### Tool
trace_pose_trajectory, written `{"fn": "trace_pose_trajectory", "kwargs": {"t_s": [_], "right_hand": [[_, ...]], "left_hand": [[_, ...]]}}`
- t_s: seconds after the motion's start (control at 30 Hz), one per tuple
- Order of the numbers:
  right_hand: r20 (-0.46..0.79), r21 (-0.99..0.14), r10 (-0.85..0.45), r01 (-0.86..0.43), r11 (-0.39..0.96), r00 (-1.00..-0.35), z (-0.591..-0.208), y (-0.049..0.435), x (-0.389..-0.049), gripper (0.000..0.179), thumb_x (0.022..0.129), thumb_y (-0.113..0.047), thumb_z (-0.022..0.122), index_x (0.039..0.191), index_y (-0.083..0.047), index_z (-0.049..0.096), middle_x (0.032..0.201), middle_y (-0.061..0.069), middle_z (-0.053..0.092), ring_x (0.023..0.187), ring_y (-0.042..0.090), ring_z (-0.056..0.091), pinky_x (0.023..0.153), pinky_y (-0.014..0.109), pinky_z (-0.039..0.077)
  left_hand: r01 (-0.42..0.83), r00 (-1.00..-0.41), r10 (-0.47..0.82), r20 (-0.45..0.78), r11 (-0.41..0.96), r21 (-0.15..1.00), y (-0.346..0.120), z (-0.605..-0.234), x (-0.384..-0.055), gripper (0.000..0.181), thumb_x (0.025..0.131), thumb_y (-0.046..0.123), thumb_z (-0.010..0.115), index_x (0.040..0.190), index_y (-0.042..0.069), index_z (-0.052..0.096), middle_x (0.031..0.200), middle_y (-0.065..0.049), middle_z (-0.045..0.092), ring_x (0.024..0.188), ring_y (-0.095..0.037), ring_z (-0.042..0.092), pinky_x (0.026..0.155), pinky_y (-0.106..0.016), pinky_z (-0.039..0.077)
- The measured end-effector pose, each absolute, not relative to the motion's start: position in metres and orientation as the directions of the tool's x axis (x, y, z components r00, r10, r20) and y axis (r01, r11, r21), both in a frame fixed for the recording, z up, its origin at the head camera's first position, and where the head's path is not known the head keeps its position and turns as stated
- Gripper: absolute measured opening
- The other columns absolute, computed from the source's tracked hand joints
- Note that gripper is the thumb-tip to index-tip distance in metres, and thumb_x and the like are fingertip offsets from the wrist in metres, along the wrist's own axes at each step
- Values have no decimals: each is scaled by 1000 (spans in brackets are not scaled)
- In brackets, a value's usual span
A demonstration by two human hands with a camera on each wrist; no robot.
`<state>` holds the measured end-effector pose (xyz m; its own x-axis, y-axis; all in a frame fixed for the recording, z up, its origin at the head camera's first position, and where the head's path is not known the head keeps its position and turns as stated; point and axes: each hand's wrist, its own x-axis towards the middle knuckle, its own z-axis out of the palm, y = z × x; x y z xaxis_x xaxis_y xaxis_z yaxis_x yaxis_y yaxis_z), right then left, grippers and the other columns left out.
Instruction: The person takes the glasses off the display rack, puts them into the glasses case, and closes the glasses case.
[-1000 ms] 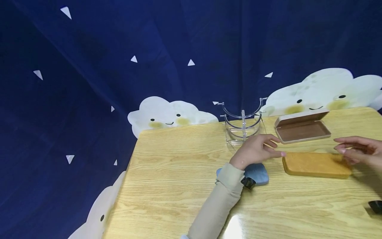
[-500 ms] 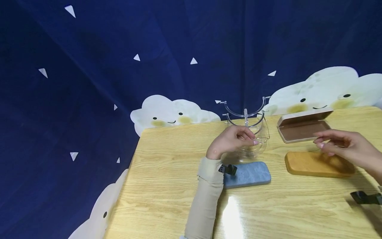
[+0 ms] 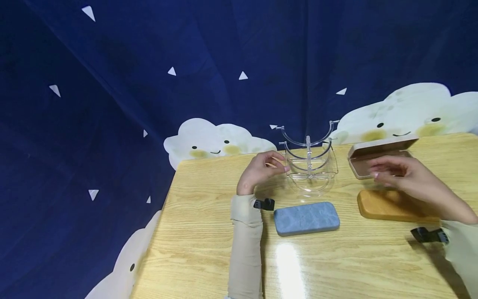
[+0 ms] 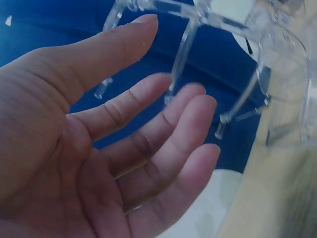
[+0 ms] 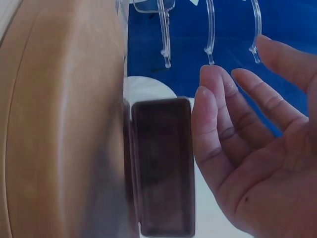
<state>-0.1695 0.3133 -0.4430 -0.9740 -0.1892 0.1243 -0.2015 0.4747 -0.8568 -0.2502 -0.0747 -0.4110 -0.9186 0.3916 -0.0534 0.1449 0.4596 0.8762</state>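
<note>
My left hand [image 3: 262, 169] is beside the left side of a clear display stand [image 3: 308, 155]. Its fingers are loosely bent, and the left wrist view shows nothing between them. Thin wire-framed glasses [image 3: 311, 176] sit low at the front of the stand, right of that hand's fingertips. Over the orange glasses case [image 3: 381, 205], my right hand [image 3: 401, 176] hovers with relaxed fingers and nothing in them. It partly covers an open glasses case [image 3: 384, 146] with a brown lining [image 5: 161, 168] behind it.
A closed blue glasses case [image 3: 307, 219] lies on the wooden table [image 3: 209, 232] in front of the stand. Behind the table's back edge hangs a dark blue curtain [image 3: 209, 50] with clouds and white triangles.
My left hand has moved left, from the orange case past the front of the stand to its left side. The right hand has moved left over the orange case, toward the open case.
</note>
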Motion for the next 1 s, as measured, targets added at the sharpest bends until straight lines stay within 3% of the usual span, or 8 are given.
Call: {"fn": "trace_pose_trajectory", "kwargs": {"t_s": [0.17, 0.37, 0.5, 0.6, 0.8, 1.0], "right_hand": [[138, -868, -214, -222, 445, -967, -448, 300, -177, 29, 97, -2, 70, 126, -6, 68, 99, -21, 75, 79, 2, 72, 62, 26, 62], [95, -860, -185, -174, 480, -978, -452, 287, -185, 27, 98, -11, 73, 124, -9, 68, 96, -27, 71, 80, 0, 71, 62, 29, 62], [79, -844, -174, -159, 513, -981, -454, 277, -191, 33, 99, -12, 72, 129, -1, 65, 93, -28, 70, 80, -1, 70, 62, 29, 61], [80, -822, -165, -159, 546, -983, -456, 270, -195, 36, 98, -11, 72, 131, 3, 65, 95, -17, 75, 79, -4, 68, 61, 26, 59], [50, -804, -169, -139, 578, -984, -456, 258, -201, 38, 99, -14, 71, 133, 2, 65, 110, 23, 76, 77, -1, 67, 63, 25, 58], [-19, -830, -188, -89, 551, -982, -458, 250, -206, 41, 99, -14, 70, 136, 3, 62, 114, 27, 74, 73, 10, 71, 62, 32, 61]], "left_hand": [[114, -930, 357, -81, 493, 863, -79, -420, -254, 43, 90, 23, 83, 129, 9, 71, 107, -14, 77, 101, -22, 71, 81, -22, 52], [92, -931, 351, -98, 488, 868, -81, -426, -257, 40, 90, 19, 82, 127, 10, 72, 109, -14, 78, 98, -18, 70, 85, -26, 55], [77, -928, 353, -115, 487, 870, -80, -430, -257, 37, 90, 16, 82, 126, 12, 73, 109, -13, 77, 97, -17, 70, 88, -33, 59], [80, -923, 365, -118, 482, 872, -78, -433, -257, 38, 90, 15, 82, 126, 9, 73, 110, -14, 77, 95, -17, 70, 87, -32, 59], [56, -918, 371, -141, 472, 880, -75, -440, -260, 40, 89, 13, 83, 126, 7, 72, 108, -14, 78, 89, -13, 70, 77, -20, 55], [17, -923, 347, -168, 472, 882, -72, -442, -261, 41, 87, 13, 84, 124, 8, 69, 106, -12, 79, 86, -12, 70, 75, -19, 53]]}}
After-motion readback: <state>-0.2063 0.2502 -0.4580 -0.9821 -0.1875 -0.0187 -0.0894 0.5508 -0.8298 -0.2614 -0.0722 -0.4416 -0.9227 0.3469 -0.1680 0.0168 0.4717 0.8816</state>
